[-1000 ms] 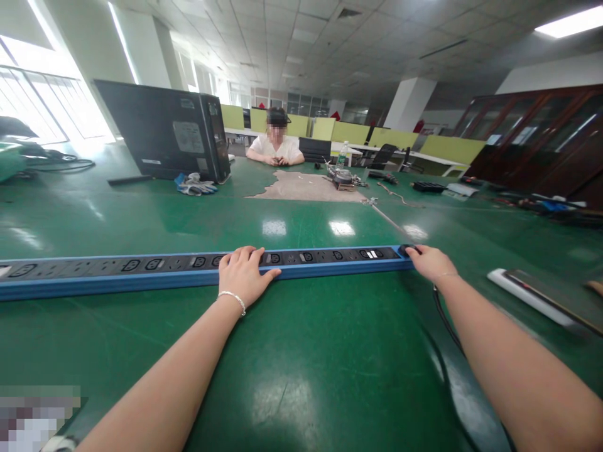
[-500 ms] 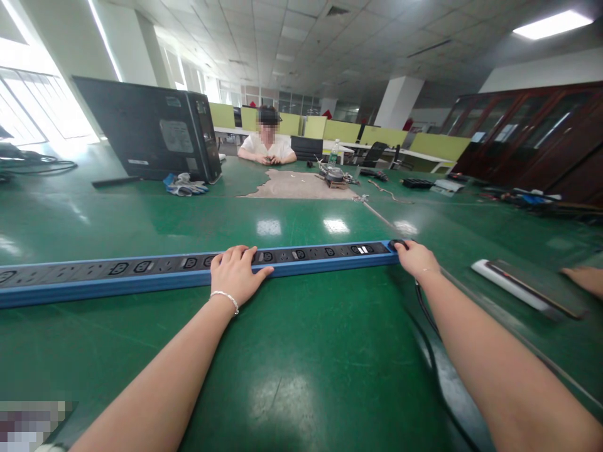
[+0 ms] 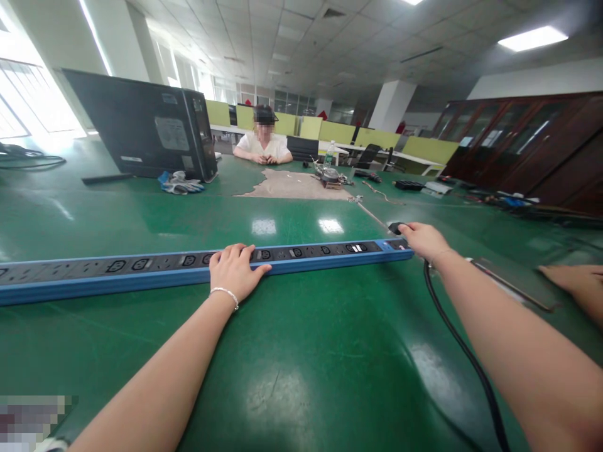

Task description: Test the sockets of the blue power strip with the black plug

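Note:
A long blue power strip (image 3: 311, 267) with a row of black sockets lies across the green table. My left hand (image 3: 234, 271) rests over its middle, fingers across the top and thumb along the near side, holding it. My right hand (image 3: 426, 242) is closed on a black power plug (image 3: 396, 228), which is held just above the strip's right end. From below that hand a thick black power cord (image 3: 452, 342) hangs and curves toward me. Printed markings show on the end panel under the plug.
Another person's hand (image 3: 572, 279) is by a flat dark device (image 3: 511, 282) on the right. Behind the strip are a black computer case (image 3: 141, 125), work gloves (image 3: 179, 183) and a metal assembly (image 3: 330, 176). A person (image 3: 264, 145) sits across the table.
My right hand has lifted the plug up off the strip's right end, uncovering the panel there. The cord has swung out into view. My left hand has stayed on the strip.

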`<state>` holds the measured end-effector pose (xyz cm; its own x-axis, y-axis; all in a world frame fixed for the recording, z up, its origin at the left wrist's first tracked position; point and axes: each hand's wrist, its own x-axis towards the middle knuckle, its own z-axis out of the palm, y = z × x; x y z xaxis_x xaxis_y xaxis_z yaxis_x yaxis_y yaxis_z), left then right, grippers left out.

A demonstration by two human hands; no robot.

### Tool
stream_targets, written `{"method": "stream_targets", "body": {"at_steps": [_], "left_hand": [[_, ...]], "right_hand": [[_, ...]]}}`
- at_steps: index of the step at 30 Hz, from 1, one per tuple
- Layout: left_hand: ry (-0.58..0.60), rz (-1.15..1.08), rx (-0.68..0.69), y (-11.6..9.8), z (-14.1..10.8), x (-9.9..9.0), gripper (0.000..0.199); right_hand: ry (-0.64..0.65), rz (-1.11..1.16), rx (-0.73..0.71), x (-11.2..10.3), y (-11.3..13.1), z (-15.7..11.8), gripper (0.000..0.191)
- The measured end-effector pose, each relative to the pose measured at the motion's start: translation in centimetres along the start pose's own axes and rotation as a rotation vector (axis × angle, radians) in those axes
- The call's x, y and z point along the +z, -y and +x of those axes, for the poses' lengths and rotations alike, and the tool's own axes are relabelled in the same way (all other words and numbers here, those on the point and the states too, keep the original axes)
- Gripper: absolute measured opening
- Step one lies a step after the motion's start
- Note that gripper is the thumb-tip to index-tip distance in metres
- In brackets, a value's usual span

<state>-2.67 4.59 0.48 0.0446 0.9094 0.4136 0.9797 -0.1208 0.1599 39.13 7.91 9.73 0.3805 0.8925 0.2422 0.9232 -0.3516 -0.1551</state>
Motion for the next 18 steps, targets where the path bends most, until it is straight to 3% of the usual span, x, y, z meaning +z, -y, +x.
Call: {"method": "stream_targets", "body": {"at_steps": [4,8,18], "left_hand": [[-0.012,-0.013,0.011,0.0,0.0,0.0,0.058],[-0.028,-0.013,0.016,0.1,0.0,0.1,0.058],[-0.033,-0.006,0.017,0.3,0.1,0.5,0.059]], "right_hand": [[0.12,-0.025,0.032,2.0,0.7,-1.6,0.045],[0.141,-0.029,0.01,3.6,1.1,-2.1,0.045],[0.134,-0.077,0.007,4.1,2.0,-1.2,0.047]]}}
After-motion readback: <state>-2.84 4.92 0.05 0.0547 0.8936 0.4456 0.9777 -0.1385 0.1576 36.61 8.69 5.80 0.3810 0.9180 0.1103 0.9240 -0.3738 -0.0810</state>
